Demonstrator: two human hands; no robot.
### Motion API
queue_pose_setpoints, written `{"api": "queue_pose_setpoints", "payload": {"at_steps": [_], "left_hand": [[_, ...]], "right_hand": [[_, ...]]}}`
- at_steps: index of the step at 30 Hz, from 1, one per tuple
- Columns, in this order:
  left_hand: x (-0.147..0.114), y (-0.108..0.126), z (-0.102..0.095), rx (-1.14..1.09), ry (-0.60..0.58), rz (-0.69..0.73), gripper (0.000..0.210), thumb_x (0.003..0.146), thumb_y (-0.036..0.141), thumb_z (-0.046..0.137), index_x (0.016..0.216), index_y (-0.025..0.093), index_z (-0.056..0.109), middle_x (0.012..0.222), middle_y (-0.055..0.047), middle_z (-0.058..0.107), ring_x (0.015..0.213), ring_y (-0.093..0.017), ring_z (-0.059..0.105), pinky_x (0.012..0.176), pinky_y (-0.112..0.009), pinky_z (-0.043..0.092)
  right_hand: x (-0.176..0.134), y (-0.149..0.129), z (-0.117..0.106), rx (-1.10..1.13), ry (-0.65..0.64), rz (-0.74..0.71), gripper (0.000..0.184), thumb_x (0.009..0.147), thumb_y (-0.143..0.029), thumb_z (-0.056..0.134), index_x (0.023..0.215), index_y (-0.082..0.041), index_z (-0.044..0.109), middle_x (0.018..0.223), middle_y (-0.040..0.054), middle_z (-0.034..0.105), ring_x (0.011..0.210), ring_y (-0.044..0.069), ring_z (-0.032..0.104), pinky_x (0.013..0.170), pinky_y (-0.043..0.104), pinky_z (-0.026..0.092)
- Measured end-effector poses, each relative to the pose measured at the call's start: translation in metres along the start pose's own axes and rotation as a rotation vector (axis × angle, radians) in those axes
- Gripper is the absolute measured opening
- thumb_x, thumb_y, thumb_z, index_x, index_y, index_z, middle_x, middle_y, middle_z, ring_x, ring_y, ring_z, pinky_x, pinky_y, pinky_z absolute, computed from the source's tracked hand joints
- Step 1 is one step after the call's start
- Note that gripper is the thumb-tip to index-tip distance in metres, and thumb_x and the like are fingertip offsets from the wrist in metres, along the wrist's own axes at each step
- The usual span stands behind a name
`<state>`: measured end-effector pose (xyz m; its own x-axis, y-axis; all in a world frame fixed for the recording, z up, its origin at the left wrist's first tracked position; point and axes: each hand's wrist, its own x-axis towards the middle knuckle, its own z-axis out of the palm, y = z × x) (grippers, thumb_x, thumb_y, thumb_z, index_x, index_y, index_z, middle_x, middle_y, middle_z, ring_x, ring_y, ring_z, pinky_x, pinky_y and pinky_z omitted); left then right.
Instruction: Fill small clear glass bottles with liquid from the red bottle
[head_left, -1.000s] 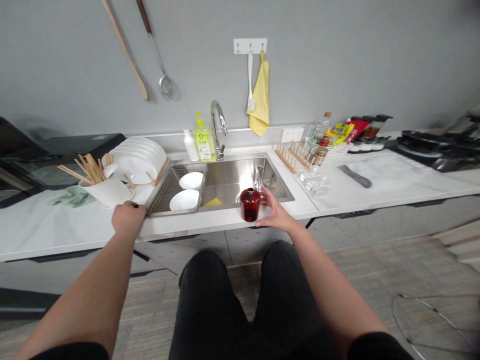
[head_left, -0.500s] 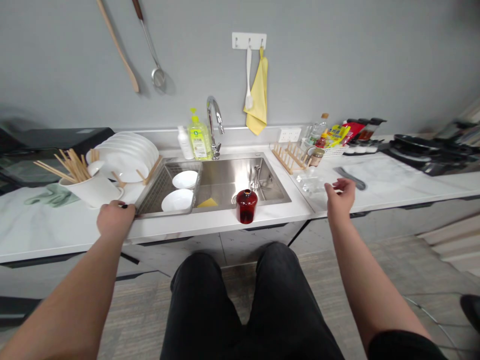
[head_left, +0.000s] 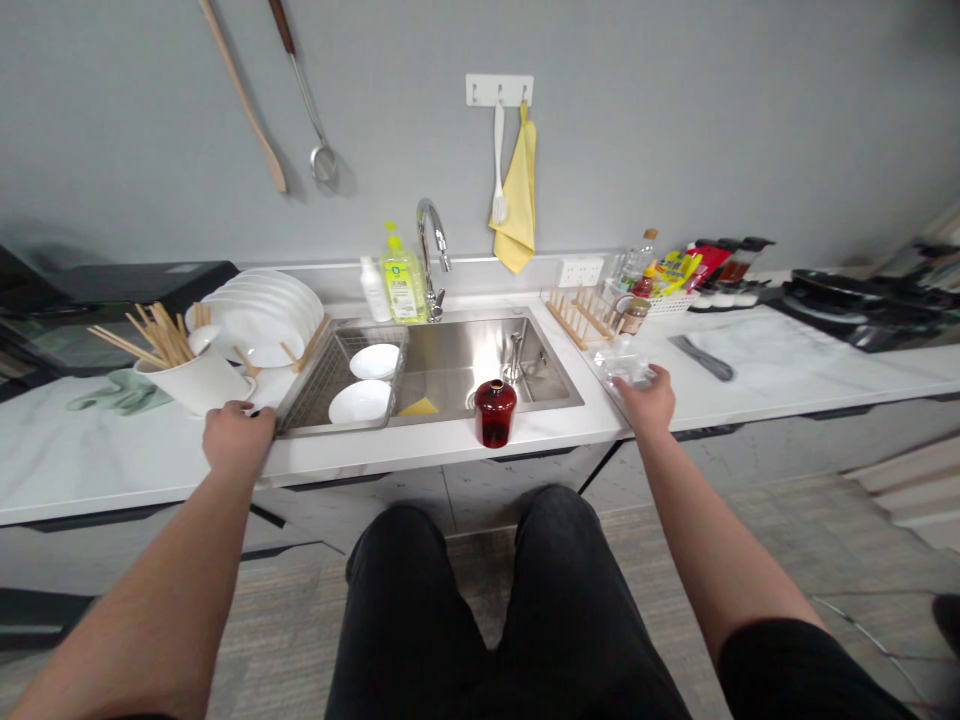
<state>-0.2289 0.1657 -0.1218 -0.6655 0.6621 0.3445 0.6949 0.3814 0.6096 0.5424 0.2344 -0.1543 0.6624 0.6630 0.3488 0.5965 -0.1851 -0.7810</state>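
Observation:
My left hand (head_left: 238, 440) rests at the counter's front edge, beside the sink's left corner. Its fingers are closed, with a small black piece (head_left: 256, 413) showing at their tips, too small to identify. To the right of the sink, my right hand (head_left: 648, 402) has thumb and fingers apart beside clear, see-through containers (head_left: 621, 362) lying on the counter. Whether it touches them I cannot tell. Between my hands, a dark red, glossy bottle (head_left: 495, 416) with an uncapped neck stands upright at the sink's front edge.
White bowls (head_left: 360, 402) sit in the rack inside the sink (head_left: 457, 345). A cup of chopsticks (head_left: 196, 377) and a rack of plates (head_left: 259, 315) stand at left. At right are a wooden rack (head_left: 583, 318), a jar (head_left: 634, 316) and grey tongs-like utensil (head_left: 702, 358).
My right hand has moved left and slightly down, to the clear containers. My left hand stays at the counter edge. The view has shifted slightly.

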Motion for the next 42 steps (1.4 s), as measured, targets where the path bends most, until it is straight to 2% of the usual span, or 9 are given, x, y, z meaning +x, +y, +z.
{"api": "queue_pose_setpoints", "payload": {"at_steps": [3, 8, 13, 17, 21, 24, 31, 37, 42], "left_hand": [[-0.004, 0.003, -0.004, -0.046, 0.078, 0.006, 0.027, 0.076, 0.027, 0.086, 0.09, 0.011, 0.07, 0.092, 0.0, 0.044, 0.108, -0.029, 0.052, 0.122, -0.066, 0.045], [-0.02, 0.021, -0.013, -0.119, 0.211, 0.088, 0.045, 0.083, 0.029, 0.085, 0.119, 0.004, 0.071, 0.125, -0.015, 0.062, 0.134, -0.037, 0.054, 0.13, -0.072, 0.037], [-0.121, 0.078, -0.022, -0.404, 0.271, 0.513, 0.046, 0.096, 0.035, 0.08, 0.133, 0.01, 0.069, 0.144, -0.021, 0.067, 0.141, -0.036, 0.06, 0.12, -0.058, 0.053], [-0.25, 0.135, -0.025, -0.606, -0.078, 0.673, 0.038, 0.104, 0.04, 0.076, 0.137, 0.022, 0.068, 0.142, -0.015, 0.072, 0.134, -0.033, 0.07, 0.106, -0.049, 0.061], [-0.326, 0.173, -0.03, -0.821, -0.675, 0.629, 0.075, 0.098, 0.044, 0.086, 0.165, 0.031, 0.055, 0.162, -0.017, 0.066, 0.142, -0.038, 0.072, 0.12, -0.059, 0.058], [-0.341, 0.18, -0.042, -0.936, -0.838, 0.573, 0.079, 0.094, 0.044, 0.092, 0.165, 0.031, 0.06, 0.164, -0.017, 0.067, 0.148, -0.041, 0.068, 0.126, -0.062, 0.054], [-0.344, 0.165, -0.076, -1.071, -0.852, 0.51, 0.063, 0.104, 0.049, 0.08, 0.164, 0.034, 0.066, 0.169, -0.014, 0.062, 0.157, -0.041, 0.059, 0.129, -0.058, 0.05], [-0.348, 0.159, -0.075, -1.074, -0.796, 0.496, 0.055, 0.107, 0.051, 0.077, 0.16, 0.037, 0.072, 0.168, -0.012, 0.062, 0.16, -0.04, 0.055, 0.132, -0.057, 0.046], [-0.341, 0.166, -0.072, -1.057, -0.939, 0.566, 0.033, 0.106, 0.045, 0.079, 0.136, 0.032, 0.087, 0.159, -0.014, 0.069, 0.151, -0.038, 0.065, 0.131, -0.056, 0.048]], "right_hand": [[-0.01, 0.0, -0.01, 0.036, 0.007, -0.046, 0.101, 0.066, -0.072, 0.088, 0.147, -0.016, 0.067, 0.136, 0.0233, 0.078, 0.124, 0.044, 0.073, 0.115, 0.06, 0.056], [-0.042, -0.01, -0.045, 0.16, -0.072, -0.163, 0.102, 0.067, -0.077, 0.091, 0.147, -0.018, 0.069, 0.12, 0.0147, 0.081, 0.1, 0.035, 0.074, 0.101, 0.056, 0.062], [-0.097, -0.037, -0.082, 0.38, -0.305, -0.335, 0.074, 0.08, -0.068, 0.094, 0.136, -0.023, 0.074, 0.12, 0.0091, 0.082, 0.098, 0.03, 0.075, 0.093, 0.047, 0.063], [-0.16, -0.078, -0.102, 0.559, -0.545, -0.394, 0.062, 0.086, -0.059, 0.096, 0.134, -0.026, 0.076, 0.129, 0.0098, 0.083, 0.116, 0.033, 0.078, 0.103, 0.048, 0.064], [-0.223, -0.125, -0.123, 0.673, -0.797, -0.48, 0.061, 0.088, -0.049, 0.098, 0.14, -0.027, 0.075, 0.136, 0.0097, 0.083, 0.124, 0.034, 0.079, 0.113, 0.05, 0.062], [-0.253, -0.146, -0.134, 0.704, -0.945, -0.54, 0.062, 0.088, -0.043, 0.099, 0.143, -0.031, 0.075, 0.138, 0.0077, 0.083, 0.126, 0.033, 0.08, 0.114, 0.051, 0.063], [-0.278, -0.142, -0.134, 0.659, -1.011, -0.448, 0.094, 0.075, -0.043, 0.108, 0.157, -0.033, 0.064, 0.152, 0.0112, 0.075, 0.129, 0.036, 0.078, 0.114, 0.055, 0.063], [-0.288, -0.146, -0.133, 0.609, -1.09, -0.484, 0.083, 0.07, -0.037, 0.109, 0.143, -0.032, 0.07, 0.142, 0.0083, 0.08, 0.119, 0.033, 0.08, 0.106, 0.05, 0.065], [-0.292, -0.141, -0.127, 0.642, -1.126, -0.488, 0.086, 0.068, -0.033, 0.108, 0.146, -0.031, 0.072, 0.145, 0.0089, 0.078, 0.119, 0.031, 0.08, 0.102, 0.045, 0.066]]}}
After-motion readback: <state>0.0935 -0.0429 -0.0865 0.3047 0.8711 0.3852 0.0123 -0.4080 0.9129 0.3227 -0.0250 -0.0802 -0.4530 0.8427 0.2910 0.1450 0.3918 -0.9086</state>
